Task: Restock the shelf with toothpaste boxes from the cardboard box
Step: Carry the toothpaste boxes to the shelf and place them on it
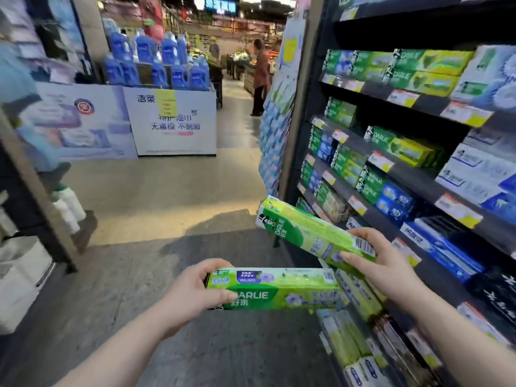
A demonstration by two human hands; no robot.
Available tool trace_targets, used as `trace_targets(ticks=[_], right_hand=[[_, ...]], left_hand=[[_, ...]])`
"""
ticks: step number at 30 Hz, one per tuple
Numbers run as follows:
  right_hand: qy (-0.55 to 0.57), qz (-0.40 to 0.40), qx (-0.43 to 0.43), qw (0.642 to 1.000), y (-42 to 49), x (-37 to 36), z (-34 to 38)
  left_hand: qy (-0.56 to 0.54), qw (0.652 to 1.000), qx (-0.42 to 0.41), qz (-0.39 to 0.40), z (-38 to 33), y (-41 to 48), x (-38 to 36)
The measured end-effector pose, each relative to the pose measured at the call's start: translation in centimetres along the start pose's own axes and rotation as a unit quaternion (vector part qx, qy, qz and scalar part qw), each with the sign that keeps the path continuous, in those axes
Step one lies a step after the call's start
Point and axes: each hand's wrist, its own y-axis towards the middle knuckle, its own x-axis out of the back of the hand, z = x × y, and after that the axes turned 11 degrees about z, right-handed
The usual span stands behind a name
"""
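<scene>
My left hand (192,291) grips the left end of a green Darlie toothpaste box (279,289), held level at low centre. My right hand (382,263) holds the right end of a second green toothpaste box (304,230), which tilts up to the left, its far end close to the shelf's lower tiers. The dark shelf (418,180) fills the right side, with rows of green, blue and white toothpaste boxes on several tiers. The cardboard box is out of view.
A grey and beige aisle floor (156,208) stretches ahead. A display stand with blue bottles (156,65) stands at the back left. A person (261,76) stands far down the aisle. Another rack (30,191) lines the left edge.
</scene>
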Motion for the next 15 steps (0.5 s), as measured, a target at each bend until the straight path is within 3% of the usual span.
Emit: trace_targets(ticks=[6,15], right_hand=[[-0.021,0.001,-0.011,1.0,10.6,-0.6,-0.2],[-0.016,-0.099,-0.052,0.994,26.9,-1.0,1.5]], left_hand=[[-0.016,1.0,-0.003,0.0,0.5,9.6,6.4],[0.039,0.996,-0.02,0.082,-3.4,27.9,18.1]])
